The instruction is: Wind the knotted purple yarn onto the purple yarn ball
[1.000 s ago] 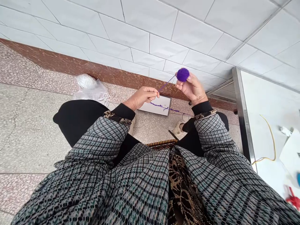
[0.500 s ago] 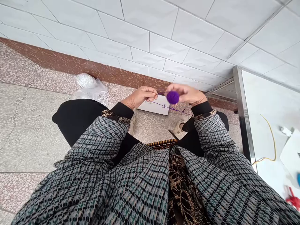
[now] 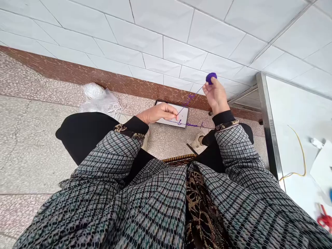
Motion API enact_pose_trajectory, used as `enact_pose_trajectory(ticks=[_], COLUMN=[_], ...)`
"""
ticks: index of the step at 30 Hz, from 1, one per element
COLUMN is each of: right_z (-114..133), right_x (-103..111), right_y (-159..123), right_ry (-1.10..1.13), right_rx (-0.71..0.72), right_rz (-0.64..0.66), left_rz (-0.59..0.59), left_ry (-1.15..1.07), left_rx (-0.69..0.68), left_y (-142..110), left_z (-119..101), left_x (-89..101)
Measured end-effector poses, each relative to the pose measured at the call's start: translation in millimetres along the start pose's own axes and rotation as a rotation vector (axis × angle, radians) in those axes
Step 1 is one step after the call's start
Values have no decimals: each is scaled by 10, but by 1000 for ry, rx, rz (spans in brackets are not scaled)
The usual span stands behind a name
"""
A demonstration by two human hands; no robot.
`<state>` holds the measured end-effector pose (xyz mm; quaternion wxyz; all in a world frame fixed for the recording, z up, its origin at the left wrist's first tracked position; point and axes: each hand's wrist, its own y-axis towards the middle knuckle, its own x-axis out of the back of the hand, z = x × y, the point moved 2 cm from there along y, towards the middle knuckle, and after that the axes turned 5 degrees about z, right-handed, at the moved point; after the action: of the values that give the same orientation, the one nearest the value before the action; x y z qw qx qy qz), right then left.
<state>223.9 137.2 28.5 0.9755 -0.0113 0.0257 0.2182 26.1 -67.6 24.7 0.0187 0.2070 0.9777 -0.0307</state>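
My right hand (image 3: 216, 96) is raised and holds a small ball of purple yarn (image 3: 211, 78) at its fingertips. A thin purple yarn strand (image 3: 190, 100) runs down from the ball to my left hand (image 3: 159, 113), which pinches it between thumb and fingers. Looser purple yarn (image 3: 193, 125) lies lower down, across a white dark-rimmed board (image 3: 183, 114) on the floor. The board sits beyond my hands, partly hidden by my left hand.
A white yarn ball (image 3: 93, 90) in a plastic bag lies on the floor at the left, by a brown skirting (image 3: 103, 79) under a white tile wall (image 3: 155, 38). To the right stands a steel-edged white table (image 3: 269, 121) with a yellow cord (image 3: 298, 152), white paper (image 3: 323, 169) and red scissors (image 3: 324, 219).
My right hand has risen and moved right with the purple ball, drawing the strand out longer. My left hand has stayed almost in place, pinching the yarn.
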Motion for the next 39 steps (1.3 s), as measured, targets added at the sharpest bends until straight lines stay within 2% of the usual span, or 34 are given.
enact_pose_trajectory(ticks=[2, 3, 5, 6, 7, 9, 11, 12, 14, 16, 18, 20, 23, 25, 28, 32, 33, 35, 37, 38, 39], right_z=[-95, -113, -93, -69, -45, -6, 43, 77, 158, 231, 270, 278, 287, 307, 302, 112, 43, -78, -132, -131, -117], right_x=[0, -13, -59, -88, -118, -153, -139, -121, -76, -35, -14, -19, -47, -50, -24, 2, -4, -35, -94, -133, -176], right_y=[-5, -27, -96, -140, -188, -295, -393, -428, -470, -493, -510, -517, -467, -385, -210, -2, 20, 10, -64, -119, -181], right_ry=[-96, -191, -479, -645, -798, -981, -934, -838, -570, -319, -146, -15, 168, 256, 267, 23, -59, -264, -537, -675, -789], right_rx=[-78, -110, -146, -159, -177, -230, -282, -290, -276, -249, -232, -201, -52, 83, 195, 141, 105, 25, -16, -17, -14], right_rz=[-50, -65, -12, 87, 242, 645, 1004, 1128, 1272, 1312, 1270, 1154, 856, 627, 356, 168, 137, 87, 109, 177, 298], left_rz=[90, 89, -10, -90, -172, -326, -475, -550, -676, -732, -744, -733, -680, -599, -471, -451, -422, -288, -148, -118, -123], left_ry=[-1, -40, -163, -237, -314, -452, -544, -571, -605, -634, -664, -695, -714, -668, -533, -364, -293, -128, -11, 14, 17], left_rx=[16, 9, -42, -96, -161, -286, -338, -327, -266, -201, -166, -159, -159, -123, -38, 17, 55, 142, 164, 141, 102], left_y=[-78, -113, -164, -179, -188, -191, -177, -167, -145, -119, -96, -77, -56, -35, 10, 47, 48, 40, 18, 5, -7], left_z=[-79, -111, -151, -163, -171, -177, -166, -154, -123, -94, -77, -68, -44, -4, 82, 148, 148, 129, 90, 69, 49], left_x=[29, 55, 124, 164, 203, 276, 338, 362, 394, 398, 382, 357, 307, 261, 178, 104, 91, 67, 64, 78, 103])
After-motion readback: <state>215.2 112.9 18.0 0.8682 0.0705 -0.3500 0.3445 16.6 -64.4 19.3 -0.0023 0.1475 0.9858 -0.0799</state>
